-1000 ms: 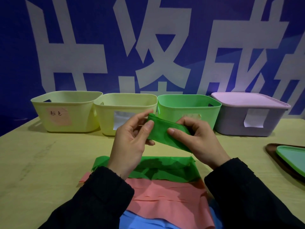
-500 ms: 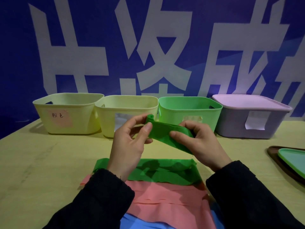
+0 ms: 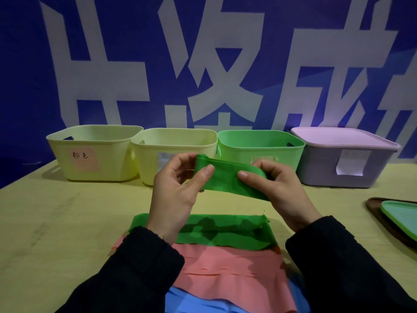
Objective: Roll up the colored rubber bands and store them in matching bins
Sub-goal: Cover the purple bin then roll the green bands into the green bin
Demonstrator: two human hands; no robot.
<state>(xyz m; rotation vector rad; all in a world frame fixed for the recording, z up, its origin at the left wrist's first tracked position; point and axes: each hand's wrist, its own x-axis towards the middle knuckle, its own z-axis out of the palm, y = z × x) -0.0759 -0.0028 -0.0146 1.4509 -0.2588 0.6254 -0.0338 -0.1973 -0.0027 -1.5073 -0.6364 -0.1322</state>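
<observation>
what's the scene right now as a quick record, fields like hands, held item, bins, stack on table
left hand: pinches the left end of the green band
right hand: pinches the right end of the same band
held item: green band, raised above the table
bins: pale yellow bin with pink label, pale yellow bin, green bin, lidded purple bin, in a row left to right
stack on table: green sheet over pink sheet over blue sheet
far right: green lid on a dark tray
</observation>
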